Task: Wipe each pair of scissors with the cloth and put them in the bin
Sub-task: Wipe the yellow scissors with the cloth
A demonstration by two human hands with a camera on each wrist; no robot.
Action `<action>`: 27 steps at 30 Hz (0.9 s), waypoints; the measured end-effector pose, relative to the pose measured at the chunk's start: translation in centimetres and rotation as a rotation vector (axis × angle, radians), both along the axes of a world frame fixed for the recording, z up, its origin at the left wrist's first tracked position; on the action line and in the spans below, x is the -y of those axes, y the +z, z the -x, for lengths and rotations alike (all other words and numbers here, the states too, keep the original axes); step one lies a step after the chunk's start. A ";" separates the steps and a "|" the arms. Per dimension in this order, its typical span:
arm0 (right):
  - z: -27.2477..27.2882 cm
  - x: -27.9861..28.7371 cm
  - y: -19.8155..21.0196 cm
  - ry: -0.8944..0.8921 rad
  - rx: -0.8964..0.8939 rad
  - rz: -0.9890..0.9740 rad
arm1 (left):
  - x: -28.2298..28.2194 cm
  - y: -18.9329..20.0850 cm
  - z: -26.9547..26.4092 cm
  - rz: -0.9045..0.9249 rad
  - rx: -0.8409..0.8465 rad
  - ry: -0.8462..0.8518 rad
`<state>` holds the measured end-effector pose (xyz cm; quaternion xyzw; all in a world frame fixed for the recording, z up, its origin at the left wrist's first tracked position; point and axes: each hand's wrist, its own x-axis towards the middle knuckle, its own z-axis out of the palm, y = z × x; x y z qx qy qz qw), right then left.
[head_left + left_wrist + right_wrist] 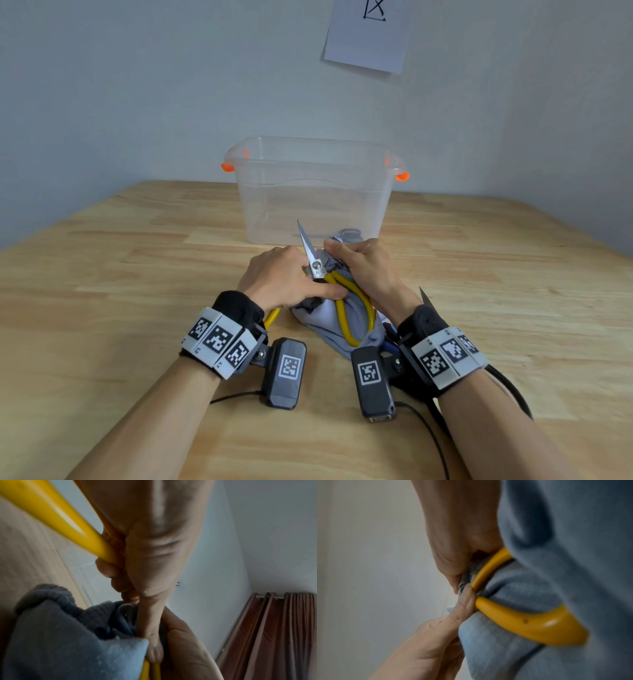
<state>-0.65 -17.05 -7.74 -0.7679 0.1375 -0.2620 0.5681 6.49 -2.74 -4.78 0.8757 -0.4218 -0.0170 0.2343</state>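
Left hand (286, 274) low over the wooden bench (102, 274), fingers curled round the yellow-handled scissors (337, 291) near the pivot – thumb laid across toward the cloth. From the left wrist view, one yellow handle loop running up past the palm, fingers wrapped on its shank. Scissors held just above the bench, blades together and pointing away toward the bin, tip overlapping its front wall in the head view; the other handle loop lying against the cloth. Grey-blue cloth (342, 318) bunched under and around the scissors, between both hands. Right hand (364, 270) clenched on the cloth, pressing it against the blade side just beside the pivot. Further back, clear plastic bin (315, 192) with orange handle pegs, standing upright on the bench near the wall – contents hard to tell through the plastic. Sheet of paper (368, 34) on the wall above right.
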 end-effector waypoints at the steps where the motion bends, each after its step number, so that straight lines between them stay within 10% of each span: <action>1: 0.0 0.0 0.0 0.006 -0.012 -0.019 | 0.0 0.0 0.0 0.007 -0.003 -0.001; 8: 0.7 0.3 0.6 0.085 -0.158 -0.007 | 0.0 -0.1 0.0 0.017 -0.018 0.005; 27: -0.1 0.9 0.3 -0.157 0.132 0.039 | 0.1 -0.1 -0.1 -0.007 0.011 -0.013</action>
